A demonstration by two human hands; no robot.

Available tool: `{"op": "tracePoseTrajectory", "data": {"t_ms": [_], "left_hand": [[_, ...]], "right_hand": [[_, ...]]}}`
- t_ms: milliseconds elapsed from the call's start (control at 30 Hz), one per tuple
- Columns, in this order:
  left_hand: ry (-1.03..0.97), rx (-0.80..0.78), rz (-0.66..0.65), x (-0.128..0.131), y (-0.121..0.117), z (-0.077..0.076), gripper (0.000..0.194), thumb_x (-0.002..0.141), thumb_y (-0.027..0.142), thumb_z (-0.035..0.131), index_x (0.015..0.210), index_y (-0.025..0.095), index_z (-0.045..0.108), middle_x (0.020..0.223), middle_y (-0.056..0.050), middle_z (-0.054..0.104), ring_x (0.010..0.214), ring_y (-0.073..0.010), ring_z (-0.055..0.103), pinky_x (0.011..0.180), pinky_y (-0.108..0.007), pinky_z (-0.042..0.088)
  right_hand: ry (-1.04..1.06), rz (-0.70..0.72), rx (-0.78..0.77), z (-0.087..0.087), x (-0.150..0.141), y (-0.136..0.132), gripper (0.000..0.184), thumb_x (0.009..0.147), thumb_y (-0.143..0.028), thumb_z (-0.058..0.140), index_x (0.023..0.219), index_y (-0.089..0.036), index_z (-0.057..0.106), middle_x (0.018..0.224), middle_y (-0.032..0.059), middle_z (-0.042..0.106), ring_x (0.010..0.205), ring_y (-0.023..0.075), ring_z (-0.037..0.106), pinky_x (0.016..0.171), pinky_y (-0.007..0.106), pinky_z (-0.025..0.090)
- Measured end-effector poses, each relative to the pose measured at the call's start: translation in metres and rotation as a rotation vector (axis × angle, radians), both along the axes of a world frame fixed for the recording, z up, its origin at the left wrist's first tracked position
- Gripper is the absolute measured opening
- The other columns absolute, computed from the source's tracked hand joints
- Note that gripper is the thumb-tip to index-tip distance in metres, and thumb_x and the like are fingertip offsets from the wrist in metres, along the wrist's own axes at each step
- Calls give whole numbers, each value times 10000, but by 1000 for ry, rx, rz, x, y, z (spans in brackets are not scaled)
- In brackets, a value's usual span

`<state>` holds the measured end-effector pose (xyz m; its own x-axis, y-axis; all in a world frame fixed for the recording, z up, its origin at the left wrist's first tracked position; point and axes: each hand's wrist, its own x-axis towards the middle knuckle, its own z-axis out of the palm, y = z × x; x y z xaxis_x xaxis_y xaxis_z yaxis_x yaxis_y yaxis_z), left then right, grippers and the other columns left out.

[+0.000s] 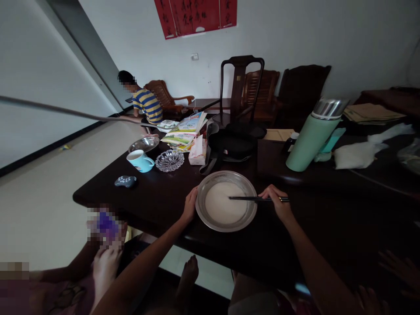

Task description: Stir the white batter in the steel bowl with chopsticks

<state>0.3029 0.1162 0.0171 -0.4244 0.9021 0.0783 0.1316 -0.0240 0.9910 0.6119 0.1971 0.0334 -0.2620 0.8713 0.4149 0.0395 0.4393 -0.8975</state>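
Note:
A round metal bowl point(226, 176) stands near the front edge of the dark table, holding a smooth, pale, off-white mixture point(225, 208). My left hand point(189, 205) grips the bowl's left side, its fingers partly hidden behind the rim. In my right hand point(277, 200) is a pair of dark chopsticks point(244, 198), held nearly level across the bowl's right rim. Their tips dip into the mixture near its middle. A ring shows on a finger of that hand.
Left of the bowl are a light-blue mug point(139, 161), a glass dish point(169, 161), a game controller point(125, 181) and a tissue pack point(197, 153). Behind lies a black bag point(232, 142); a green flask point(313, 140) stands right. People sit at lower left and far left.

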Motion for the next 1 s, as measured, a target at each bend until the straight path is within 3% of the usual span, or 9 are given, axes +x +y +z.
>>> {"op": "tracePoseTrajectory", "data": {"t_ms": [67,200,367,533,600,733,900,1000], "left_hand": [[0,1,-12,0,-1,0,531,853,549,467,1100,132,683,1194,-113,682,1146,-266,583,1030,-389,410],[19,1,-11,-2,0,-1,553,850,558,456,1110,122,676,1206,-110,678,1156,-264,576,1041,-384,398],[42,-10,-7,-4,0,-3,538,859,540,455,1122,127,678,1189,-104,687,1133,-267,584,1027,-397,410],[45,11,3,-4,0,-3,498,865,522,466,1075,133,694,1158,-102,697,1127,-271,590,1022,-402,417],[36,11,3,-4,0,-3,499,869,524,462,1076,133,693,1172,-103,693,1128,-269,591,1023,-402,418],[21,9,0,-4,0,-5,503,875,521,463,1105,134,687,1179,-104,690,1135,-270,589,1025,-408,419],[28,12,-7,-5,0,-5,495,880,518,456,1101,138,683,1191,-99,684,1141,-265,586,1031,-401,415],[48,3,-4,-5,0,-5,510,879,523,441,1105,133,680,1201,-103,678,1145,-260,583,1036,-389,409]], "right_hand": [[28,39,-26,-2,0,0,454,943,-445,480,572,-224,622,635,27,665,661,185,614,703,350,474],[-70,142,4,-5,-3,-2,350,914,-436,544,677,-230,698,761,46,718,779,203,635,770,353,473],[21,44,-21,-6,-1,1,427,933,-457,498,604,-232,650,678,37,678,701,192,614,729,344,463],[-50,147,-47,-6,-4,0,373,908,-466,540,660,-234,695,749,49,705,766,206,631,763,352,475],[-77,123,-23,-6,-5,-1,331,899,-455,562,702,-235,711,792,54,716,807,213,635,794,360,468],[6,75,-44,-7,-4,-1,415,929,-458,507,619,-228,659,705,42,679,718,194,621,742,350,464],[-81,182,-12,-10,-5,0,324,913,-427,553,702,-236,710,802,53,716,819,209,620,790,354,463],[-26,77,-1,-11,-4,2,334,921,-414,544,678,-239,694,765,42,707,792,203,617,784,353,456]]}}
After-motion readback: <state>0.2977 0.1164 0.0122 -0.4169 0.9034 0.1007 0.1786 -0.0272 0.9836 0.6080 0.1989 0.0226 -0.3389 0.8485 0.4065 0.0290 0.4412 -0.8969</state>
